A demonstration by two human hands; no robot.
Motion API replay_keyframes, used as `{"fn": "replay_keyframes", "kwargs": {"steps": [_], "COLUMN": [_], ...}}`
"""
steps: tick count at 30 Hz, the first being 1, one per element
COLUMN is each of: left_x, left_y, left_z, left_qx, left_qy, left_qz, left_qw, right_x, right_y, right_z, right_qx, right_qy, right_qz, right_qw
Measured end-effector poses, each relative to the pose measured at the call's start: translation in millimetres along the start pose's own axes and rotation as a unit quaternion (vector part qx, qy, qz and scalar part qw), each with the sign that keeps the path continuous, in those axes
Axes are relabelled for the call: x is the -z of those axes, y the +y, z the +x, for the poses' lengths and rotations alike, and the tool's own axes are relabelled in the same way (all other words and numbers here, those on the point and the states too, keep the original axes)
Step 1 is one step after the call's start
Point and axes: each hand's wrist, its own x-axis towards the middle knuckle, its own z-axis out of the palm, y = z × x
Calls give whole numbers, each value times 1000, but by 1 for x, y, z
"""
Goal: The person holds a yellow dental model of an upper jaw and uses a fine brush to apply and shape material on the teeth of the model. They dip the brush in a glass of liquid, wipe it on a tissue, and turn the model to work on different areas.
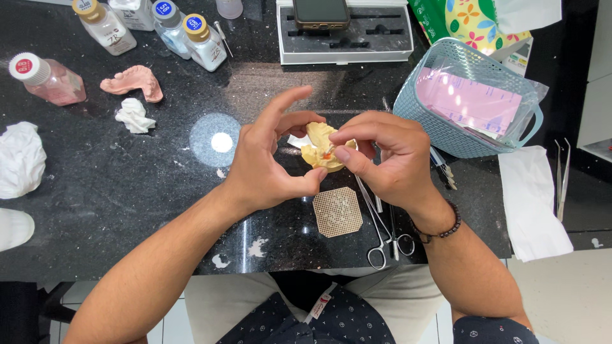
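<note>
Yellow dental cast (pixel 320 151): pinched between left hand (pixel 268 162) and right hand (pixel 389 156), fingers curled closed on it. Beyond right hand, blue basket (pixel 446 130) holding bagged pink papers (pixel 468 102).

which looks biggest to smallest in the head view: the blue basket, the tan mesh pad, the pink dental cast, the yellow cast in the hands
1. blue basket
2. pink dental cast and yellow cast: look alike, the yellow one partly hidden by fingers and nearer the camera
3. tan mesh pad, close behind

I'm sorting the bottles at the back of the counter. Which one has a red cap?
The pinkish bottle lying apart at the far left, tipped on its side. The other bottles, grouped further back, stand upright with gold or blue caps.
</note>
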Motion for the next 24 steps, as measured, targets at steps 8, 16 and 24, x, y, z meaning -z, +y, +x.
{"fn": "replay_keyframes", "kwargs": {"steps": [8, 16, 24], "left_x": [-1, -2, 6], "left_y": [0, -10, -24], "left_z": [-1, 0, 4], "left_qx": [5, 63, 176], "left_qy": [-13, -25, -65], "left_qz": [-5, -179, -486], "left_qw": [1000, 981, 853], "right_x": [-1, 0, -7], "right_y": [2, -1, -2], "right_z": [0, 4, 12], "right_qx": [-8, -5, 119], "right_qy": [-14, 1, 4], "right_qz": [-4, 35, -137], "right_qw": [1000, 999, 983]}}
